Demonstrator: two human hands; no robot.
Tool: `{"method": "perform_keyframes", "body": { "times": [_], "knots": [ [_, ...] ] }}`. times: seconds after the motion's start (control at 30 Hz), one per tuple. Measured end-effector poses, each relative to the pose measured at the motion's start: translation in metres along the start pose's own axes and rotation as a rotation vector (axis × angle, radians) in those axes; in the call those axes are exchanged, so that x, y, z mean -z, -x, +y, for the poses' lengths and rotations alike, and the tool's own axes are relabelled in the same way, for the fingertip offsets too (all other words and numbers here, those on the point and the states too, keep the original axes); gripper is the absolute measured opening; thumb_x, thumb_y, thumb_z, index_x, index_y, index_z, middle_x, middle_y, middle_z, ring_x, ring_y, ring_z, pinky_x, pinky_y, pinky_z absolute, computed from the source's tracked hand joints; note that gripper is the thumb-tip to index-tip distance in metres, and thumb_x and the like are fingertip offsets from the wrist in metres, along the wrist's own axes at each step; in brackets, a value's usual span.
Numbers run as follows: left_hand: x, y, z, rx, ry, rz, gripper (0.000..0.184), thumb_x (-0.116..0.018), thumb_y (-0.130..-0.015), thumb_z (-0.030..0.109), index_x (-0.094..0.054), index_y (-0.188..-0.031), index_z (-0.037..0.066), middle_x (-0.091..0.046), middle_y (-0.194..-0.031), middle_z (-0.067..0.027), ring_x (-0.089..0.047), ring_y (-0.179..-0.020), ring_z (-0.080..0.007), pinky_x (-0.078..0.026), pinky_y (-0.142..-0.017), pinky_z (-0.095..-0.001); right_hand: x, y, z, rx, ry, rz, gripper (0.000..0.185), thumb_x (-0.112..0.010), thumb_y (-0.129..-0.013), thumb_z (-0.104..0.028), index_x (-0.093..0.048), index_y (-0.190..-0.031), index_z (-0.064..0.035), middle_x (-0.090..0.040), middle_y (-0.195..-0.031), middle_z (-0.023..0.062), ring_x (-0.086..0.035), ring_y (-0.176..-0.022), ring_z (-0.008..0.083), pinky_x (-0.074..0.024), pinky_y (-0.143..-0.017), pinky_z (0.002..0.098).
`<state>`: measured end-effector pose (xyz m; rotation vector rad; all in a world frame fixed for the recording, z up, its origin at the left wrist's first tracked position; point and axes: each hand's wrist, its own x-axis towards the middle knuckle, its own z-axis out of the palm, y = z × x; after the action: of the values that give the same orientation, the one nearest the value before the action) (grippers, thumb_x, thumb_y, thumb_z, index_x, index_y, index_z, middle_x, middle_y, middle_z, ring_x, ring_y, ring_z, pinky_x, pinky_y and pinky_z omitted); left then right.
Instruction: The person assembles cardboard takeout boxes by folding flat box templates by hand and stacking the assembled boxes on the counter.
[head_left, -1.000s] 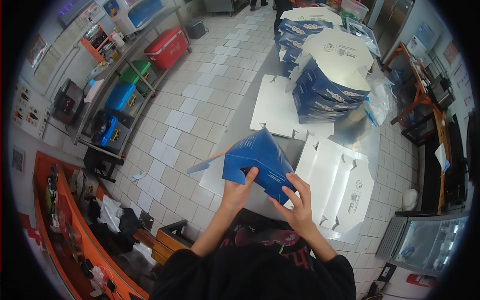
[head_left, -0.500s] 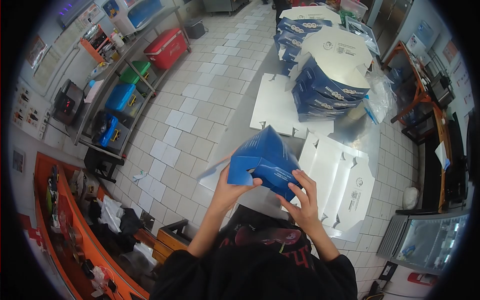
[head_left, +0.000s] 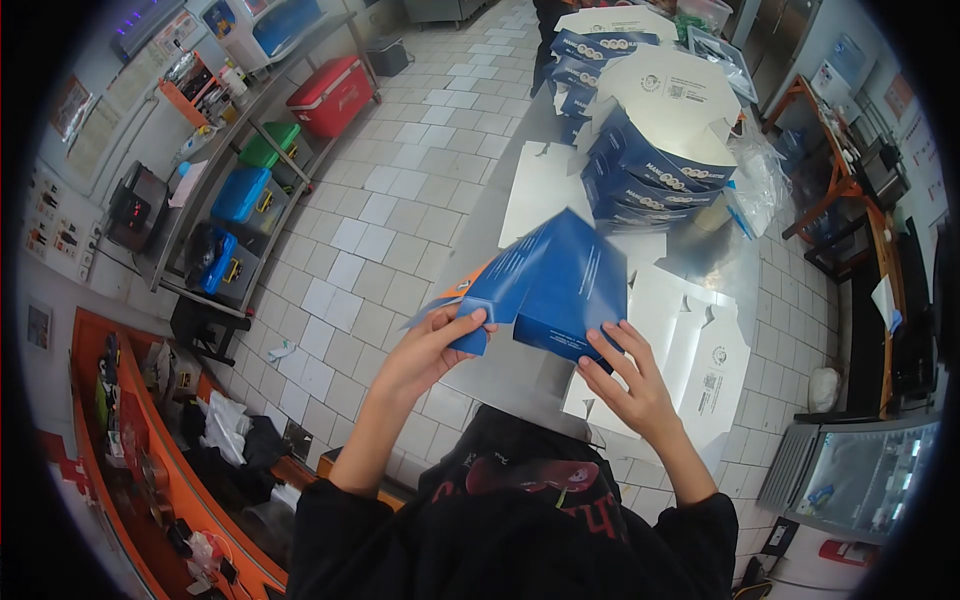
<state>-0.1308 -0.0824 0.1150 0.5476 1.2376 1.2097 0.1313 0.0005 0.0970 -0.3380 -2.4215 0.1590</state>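
A partly folded blue cardboard box [head_left: 578, 285] is held up between my hands over the near end of the steel table. My left hand [head_left: 425, 355] pinches a folded flap at its left end, thumb on top. At the right lower edge, the fingers of my right hand [head_left: 632, 388] are on the printed panel, with the thumb hidden. Flat white box blanks [head_left: 715, 345] lie on the table just right of the box, and another white blank [head_left: 540, 180] lies beyond it.
Stacked blue-and-white boxes [head_left: 660, 185] stand farther along the steel table [head_left: 510, 385], with clear plastic bags [head_left: 765, 185] beside them. A wheeled metal shelf [head_left: 225, 270] and a red cooler [head_left: 332, 97] are at left. An orange counter [head_left: 150, 490] is near my left side.
My hands have moved apart, the left one leftward and the right one slightly right. The box has spread wider, its left panel angled out and its large blue panel turned toward me.
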Motion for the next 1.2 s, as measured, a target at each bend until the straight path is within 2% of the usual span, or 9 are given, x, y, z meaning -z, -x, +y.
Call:
{"method": "perform_keyframes", "body": {
  "times": [0.17,0.3,0.5,0.63,0.7,0.8,0.97,1.1,1.2],
  "knots": [
    [-0.018,0.003,0.005,-0.041,0.124,-0.133,0.032,-0.057,-0.087,0.022,-0.053,-0.11,0.0,-0.06,-0.097,-0.0069,-0.057,-0.091,-0.0127,-0.045,-0.087,-0.0262,-0.01,-0.004,-0.004,-0.029,0.075,0.096,0.033,-0.063,-0.07,-0.003,-0.058,-0.103,-0.0053,-0.051,-0.12,0.0142,-0.049,-0.109,0.0343,-0.0433,-0.09,0.0478],
    [-0.06,0.01,-0.027,-0.129,0.316,-0.014,0.032,-0.055,-0.088,0.018,-0.051,-0.114,-0.001,-0.059,-0.102,-0.008,-0.056,-0.096,-0.0125,-0.045,-0.089,-0.0281,-0.031,-0.011,-0.012,-0.167,0.043,0.317,0.047,-0.073,-0.064,0.0,-0.054,-0.106,-0.0035,-0.052,-0.116,0.0145,-0.05,-0.107,0.035,-0.0435,-0.089,0.0482],
    [-0.072,-0.01,-0.068,-0.482,-0.16,0.449,0.032,-0.063,-0.083,0.012,-0.053,-0.11,-0.001,-0.06,-0.098,-0.0049,-0.054,-0.094,-0.0123,-0.042,-0.085,-0.0265,-0.041,-0.011,-0.019,-0.244,-0.105,0.343,0.051,-0.072,-0.064,0.002,-0.051,-0.11,-0.0049,-0.049,-0.119,0.0159,-0.049,-0.107,0.0363,-0.0422,-0.09,0.0494],
    [-0.058,-0.011,-0.062,-0.397,-0.598,0.575,0.03,-0.065,-0.081,0.013,-0.056,-0.106,-0.001,-0.06,-0.098,-0.0047,-0.053,-0.091,-0.0116,-0.04,-0.086,-0.026,-0.037,-0.005,-0.015,-0.25,-0.139,0.345,0.051,-0.072,-0.063,0.003,-0.051,-0.11,-0.0051,-0.047,-0.12,0.0171,-0.048,-0.108,0.0369,-0.0417,-0.091,0.0498],
    [-0.06,-0.016,-0.063,-0.31,0.011,0.33,0.026,-0.071,-0.076,0.016,-0.059,-0.095,0.004,-0.059,-0.087,0.0024,-0.048,-0.075,-0.0073,-0.039,-0.077,-0.0225,-0.035,-0.006,-0.017,-0.256,-0.206,0.321,0.052,-0.073,-0.063,0.001,-0.052,-0.11,-0.006,-0.047,-0.12,0.0177,-0.047,-0.11,0.0372,-0.042,-0.09,0.0496],
    [-0.073,-0.019,-0.064,-0.284,0.239,0.262,0.03,-0.069,-0.079,0.017,-0.055,-0.103,0.005,-0.057,-0.09,0.0021,-0.051,-0.084,-0.0082,-0.04,-0.081,-0.024,-0.044,-0.008,-0.025,-0.291,-0.197,0.312,0.052,-0.074,-0.063,0.0,-0.053,-0.11,-0.0061,-0.047,-0.12,0.0183,-0.047,-0.109,0.037,-0.0441,-0.087,0.0461],
    [-0.079,-0.02,-0.06,-0.376,0.291,0.158,0.03,-0.06,-0.084,0.011,-0.048,-0.111,0.007,-0.053,-0.102,-0.0008,-0.05,-0.097,-0.0102,-0.041,-0.085,-0.0276,-0.049,-0.011,-0.029,-0.46,-0.132,0.38,0.052,-0.077,-0.059,-0.001,-0.055,-0.106,-0.0063,-0.047,-0.116,0.0189,-0.051,-0.102,0.0332,-0.045,-0.084,0.0386],
    [-0.075,-0.036,-0.068,-0.315,0.484,0.024,0.027,-0.054,-0.087,0.007,-0.044,-0.113,0.008,-0.049,-0.105,-0.0018,-0.05,-0.099,-0.0127,-0.042,-0.088,-0.0315,-0.038,-0.019,-0.02,-0.576,-0.297,0.415,0.047,-0.074,-0.063,-0.001,-0.055,-0.106,-0.0058,-0.049,-0.111,0.0157,-0.052,-0.102,0.0284,-0.0456,-0.082,0.0353],
    [-0.092,-0.044,-0.047,-0.388,0.322,-0.046,0.022,-0.052,-0.089,0.011,-0.04,-0.107,0.007,-0.045,-0.107,-0.0055,-0.05,-0.103,-0.0192,-0.043,-0.088,-0.0357,-0.033,-0.023,0.006,-0.695,-0.503,0.433,0.045,-0.072,-0.068,-0.002,-0.054,-0.109,-0.0054,-0.051,-0.109,0.0128,-0.052,-0.101,0.0219,-0.0455,-0.081,0.0337]
  ]
}}
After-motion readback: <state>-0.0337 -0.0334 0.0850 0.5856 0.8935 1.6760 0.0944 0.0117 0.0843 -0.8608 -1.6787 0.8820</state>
